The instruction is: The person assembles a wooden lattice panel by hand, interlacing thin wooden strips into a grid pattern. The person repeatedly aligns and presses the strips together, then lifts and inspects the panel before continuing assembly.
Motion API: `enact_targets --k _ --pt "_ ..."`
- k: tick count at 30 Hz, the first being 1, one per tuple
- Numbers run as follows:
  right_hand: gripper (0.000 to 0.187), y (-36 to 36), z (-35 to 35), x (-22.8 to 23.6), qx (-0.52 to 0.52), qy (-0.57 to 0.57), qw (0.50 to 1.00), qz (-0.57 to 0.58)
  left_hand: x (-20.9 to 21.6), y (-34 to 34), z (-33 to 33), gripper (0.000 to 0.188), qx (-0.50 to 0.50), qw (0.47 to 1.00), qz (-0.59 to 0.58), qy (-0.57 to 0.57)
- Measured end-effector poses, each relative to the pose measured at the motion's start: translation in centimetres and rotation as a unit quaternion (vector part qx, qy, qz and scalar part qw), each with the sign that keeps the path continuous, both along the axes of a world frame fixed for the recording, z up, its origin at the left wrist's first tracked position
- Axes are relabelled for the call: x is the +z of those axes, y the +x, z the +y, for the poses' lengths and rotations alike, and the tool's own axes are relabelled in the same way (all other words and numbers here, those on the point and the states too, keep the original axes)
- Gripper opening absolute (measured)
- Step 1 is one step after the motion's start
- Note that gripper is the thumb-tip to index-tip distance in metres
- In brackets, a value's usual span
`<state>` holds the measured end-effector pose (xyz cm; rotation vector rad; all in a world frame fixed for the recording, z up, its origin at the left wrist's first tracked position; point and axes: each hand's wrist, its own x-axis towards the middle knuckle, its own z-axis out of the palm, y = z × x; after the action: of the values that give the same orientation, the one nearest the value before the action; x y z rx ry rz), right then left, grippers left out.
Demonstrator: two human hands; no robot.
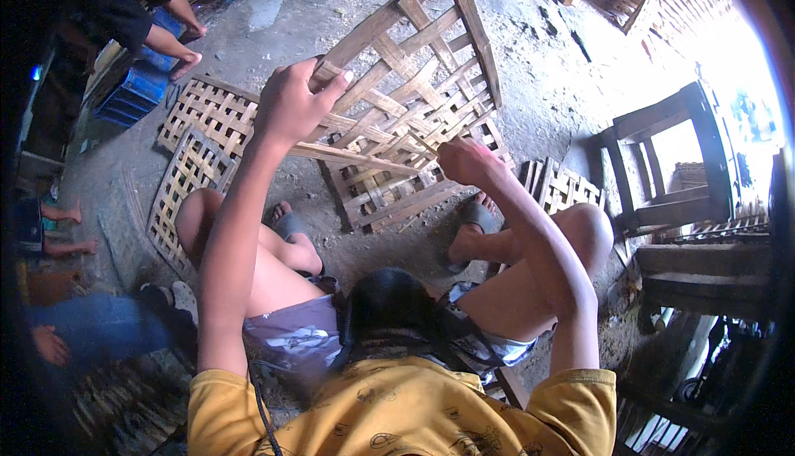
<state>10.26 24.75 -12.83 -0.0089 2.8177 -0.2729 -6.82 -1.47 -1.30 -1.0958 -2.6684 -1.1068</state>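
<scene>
In front of me a woven bamboo lattice panel [402, 57] with a flat slat frame stands tilted up. My left hand [294, 100] is closed round its left edge, thumb on top. My right hand [472, 162] is a fist at the near side of the panel, by the lower weave. A thin strip or tip seems to stick out from its fingers, but what it holds is too small to make out. Under the raised panel another lattice panel [364, 201] lies on the ground between my feet.
More lattice panels [189, 170] lie at my left, and one [571, 187] by my right knee. A wooden stool-like frame [675, 158] stands at the right. Far left, a person's bare legs [170, 42] show beside a blue crate [132, 91]; another person in jeans [108, 323] sits nearer.
</scene>
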Motion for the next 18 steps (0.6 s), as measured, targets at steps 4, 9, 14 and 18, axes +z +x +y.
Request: enact_targets --k 4,9,14,18 --pt "0.019 -0.2 0.2 0.8 -0.046 0.049 0.998 -0.005 -0.3 -0.3 -0.2 0.036 0.0 1.0 0.029 0.005" --pt "0.023 0.3 1.1 1.9 -0.141 0.064 0.981 0.117 0.1 -0.1 -0.4 0.036 0.005 1.0 0.003 -0.005" --pt "0.02 -0.6 0.3 0.9 -0.124 0.004 0.99 0.074 0.1 0.0 -0.5 0.042 0.012 1.0 0.007 -0.025" --pt "0.017 1.5 -0.9 -0.8 0.013 0.074 0.986 0.151 0.0 -0.1 0.4 0.037 -0.004 1.0 0.013 0.002"
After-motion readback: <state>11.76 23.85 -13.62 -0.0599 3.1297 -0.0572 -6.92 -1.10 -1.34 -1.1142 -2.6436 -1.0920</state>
